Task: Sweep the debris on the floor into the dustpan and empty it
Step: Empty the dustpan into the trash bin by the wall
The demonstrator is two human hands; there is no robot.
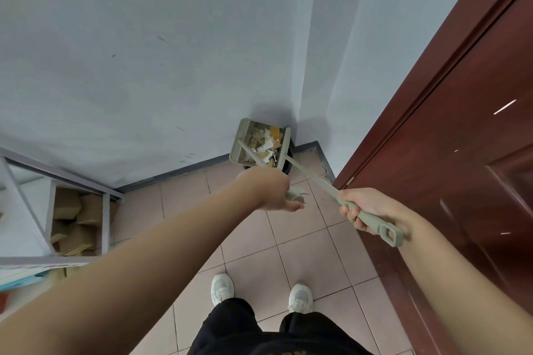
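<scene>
A pale green dustpan [245,138] hangs tilted over a black bin [288,166] in the corner, filled with paper scraps and yellow bits of debris [266,143]. My left hand [271,190] grips the top of the dustpan's long handle. My right hand [363,209] holds the pale green broom handle [317,181] near its looped end. The broom head [284,150] rests against the dustpan's right edge, above the bin.
A dark red wooden door [461,138] stands on the right. A white metal shelf [57,210] with cardboard boxes is at the left. Pinkish floor tiles [288,239] lie below, with my two white shoes [222,288] on them.
</scene>
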